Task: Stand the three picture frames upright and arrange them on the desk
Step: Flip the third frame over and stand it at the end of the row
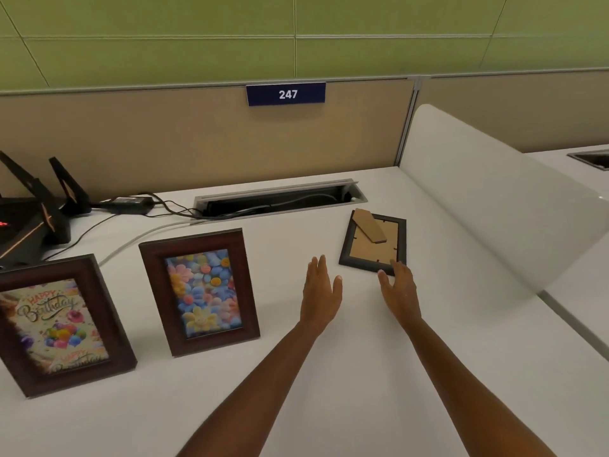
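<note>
Frames left of the cable tray [280,196] already stand: birthday frame [61,324], flower frame [201,291]; black frame [374,242] lies face-down just in front of the tray's right end. Your left hand [321,288] and right hand [398,291] reach, empty, fingers straight and together; right fingertips at its near edge.

The blue sign [285,94] reads "247"; the left frame [59,324] says "Happy Birthday".

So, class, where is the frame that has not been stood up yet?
The black frame lies face down at right of the desk, near the cable tray, the right hand at its near corner.
</note>
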